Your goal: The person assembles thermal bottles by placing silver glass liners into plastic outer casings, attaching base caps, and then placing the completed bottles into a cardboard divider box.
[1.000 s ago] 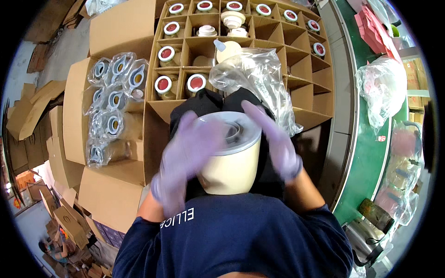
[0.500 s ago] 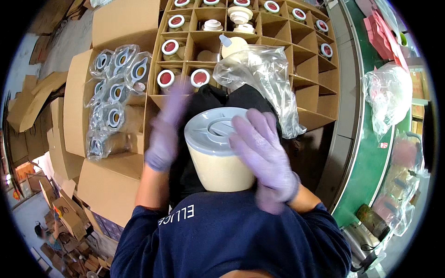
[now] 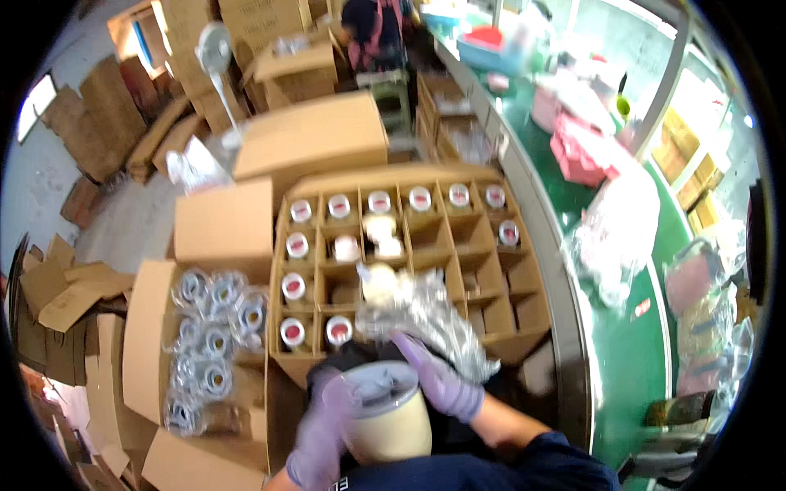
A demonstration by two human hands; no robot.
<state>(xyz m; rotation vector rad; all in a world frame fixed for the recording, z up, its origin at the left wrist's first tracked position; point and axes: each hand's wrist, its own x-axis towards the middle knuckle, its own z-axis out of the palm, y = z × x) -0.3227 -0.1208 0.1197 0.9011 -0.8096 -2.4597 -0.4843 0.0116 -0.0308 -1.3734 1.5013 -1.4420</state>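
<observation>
A cream-coloured tub (image 3: 391, 432) with a grey top (image 3: 378, 385) stands upright on my lap. Darker shapes show within the top's rim, but blur hides their detail. My left hand (image 3: 326, 421), in a lilac glove, is beside the tub's left side; motion smears its fingers. Also gloved, my right hand (image 3: 442, 380) lies along the right edge of the top with its fingers stretched out. Just beyond it, a clear plastic bag (image 3: 426, 315) drapes over a divided carton (image 3: 385, 176), next to a cream piece with a grey tab (image 3: 379, 282).
Several jars with red-centred lids (image 3: 293, 286) fill some carton cells. To the left, an opened box (image 3: 147, 344) holds bagged grey ring-shaped parts (image 3: 217, 340). A green bench (image 3: 618, 368) runs along the right, bearing plastic bags (image 3: 618, 233). Another person (image 3: 377, 33) is at the far end.
The view has tilted up, showing more of the room. My left hand has come down beside the tub, and my right hand has shifted to the far right edge of its top.
</observation>
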